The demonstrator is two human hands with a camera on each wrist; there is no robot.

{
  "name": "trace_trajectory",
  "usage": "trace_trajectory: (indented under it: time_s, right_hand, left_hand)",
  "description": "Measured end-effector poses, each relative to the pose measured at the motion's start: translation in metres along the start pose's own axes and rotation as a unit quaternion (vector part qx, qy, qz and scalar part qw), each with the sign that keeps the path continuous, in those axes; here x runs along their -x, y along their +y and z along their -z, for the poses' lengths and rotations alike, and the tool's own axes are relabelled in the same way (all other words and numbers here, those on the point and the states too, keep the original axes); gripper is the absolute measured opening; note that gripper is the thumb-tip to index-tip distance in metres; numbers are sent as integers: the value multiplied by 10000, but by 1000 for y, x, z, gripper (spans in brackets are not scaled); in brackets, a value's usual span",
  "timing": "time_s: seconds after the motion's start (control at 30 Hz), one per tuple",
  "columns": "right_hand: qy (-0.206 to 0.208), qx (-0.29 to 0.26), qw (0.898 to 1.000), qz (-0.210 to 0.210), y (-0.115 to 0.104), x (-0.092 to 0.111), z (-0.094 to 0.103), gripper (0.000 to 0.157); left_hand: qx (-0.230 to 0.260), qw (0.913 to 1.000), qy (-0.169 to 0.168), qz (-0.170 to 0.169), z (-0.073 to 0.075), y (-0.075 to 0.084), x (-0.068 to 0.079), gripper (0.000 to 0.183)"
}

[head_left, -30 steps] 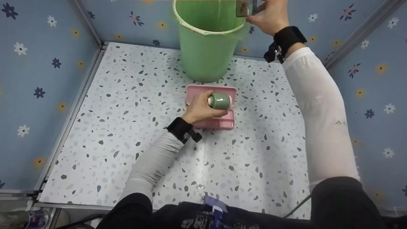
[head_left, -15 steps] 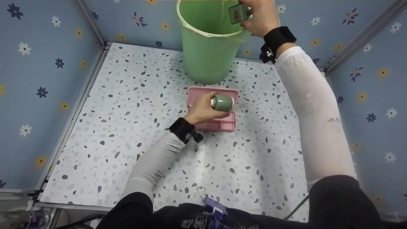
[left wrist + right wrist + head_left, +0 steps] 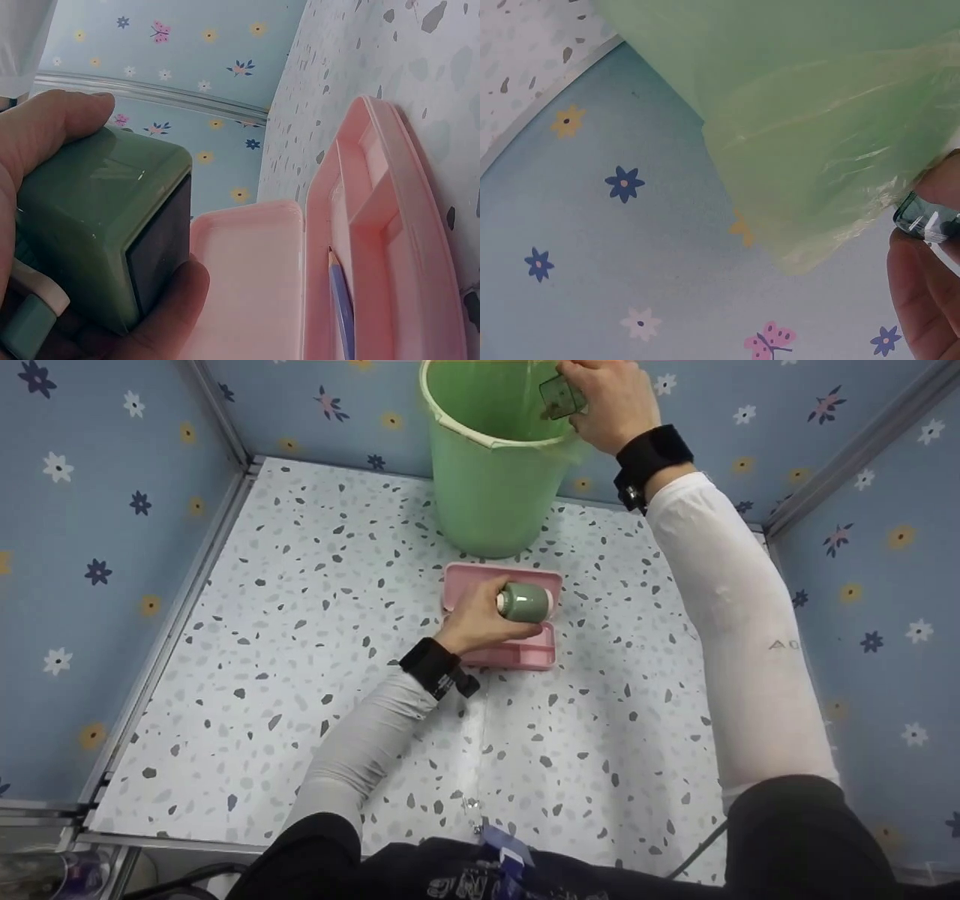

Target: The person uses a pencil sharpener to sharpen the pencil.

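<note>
My left hand (image 3: 476, 619) grips a glossy green pencil sharpener (image 3: 527, 601) lying on its side above the pink pencil case (image 3: 538, 657). In the left wrist view, the thumb and a finger wrap the sharpener's body (image 3: 105, 202), and a dark rectangular face shows. A purple pencil (image 3: 341, 300) lies in the open case's tray. Up at the back, my right hand (image 3: 619, 405) pinches a small clear, dark-tinted shavings container (image 3: 559, 399), tilted over the mouth of the green bin (image 3: 499, 495). Brown bits show at its lower left edge. The right wrist view catches only part of the container (image 3: 922, 217).
A thin translucent bag (image 3: 802, 187) lines the bin and hangs over its pale rim (image 3: 465, 431). Blue flowered panels (image 3: 112, 607) wall in the speckled white table (image 3: 300, 585) at the back and sides. A cable (image 3: 697, 851) runs near the right arm at the front.
My right hand has moved left and slightly down, bringing the shavings container further over the bin and tilting it. The brown bits have shifted towards its edge. The left hand keeps holding the sharpener.
</note>
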State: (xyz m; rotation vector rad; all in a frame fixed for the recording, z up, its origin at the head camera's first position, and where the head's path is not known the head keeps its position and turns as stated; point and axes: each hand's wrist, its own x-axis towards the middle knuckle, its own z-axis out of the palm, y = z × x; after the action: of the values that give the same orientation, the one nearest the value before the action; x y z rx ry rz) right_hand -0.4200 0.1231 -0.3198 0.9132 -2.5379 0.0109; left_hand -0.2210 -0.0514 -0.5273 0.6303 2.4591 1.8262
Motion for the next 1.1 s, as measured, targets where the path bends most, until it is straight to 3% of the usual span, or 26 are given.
trace_trajectory:
  time_s: [0.23,0.43,0.67,0.87,0.97,1.1]
  right_hand:
    - [66,211,9989,410,-6,0,-4,49]
    - [159,521,9950,832,-9,-3,-8,53]
    - [669,990,9807,1551,-15,2,-6,36]
    - [775,1236,9731,1782,-13,3,-11,37]
    - [868,1271,9696,1900,-20,7,-3,37]
    - [628,1481,9680,1924,-23,9,1,38]
  left_hand:
    - [-55,9999,-18,127,0,-1,1,65]
    - [20,9999,-18,150,0,-2,1,66]
    - [-29,10000,-3,57,-1,-2,1,63]
    - [-35,10000,13,78,-3,-4,2,62]
    - [63,9999,-38,134,-3,-3,2,62]
    - [84,9997,-56,200,-3,-3,2,63]
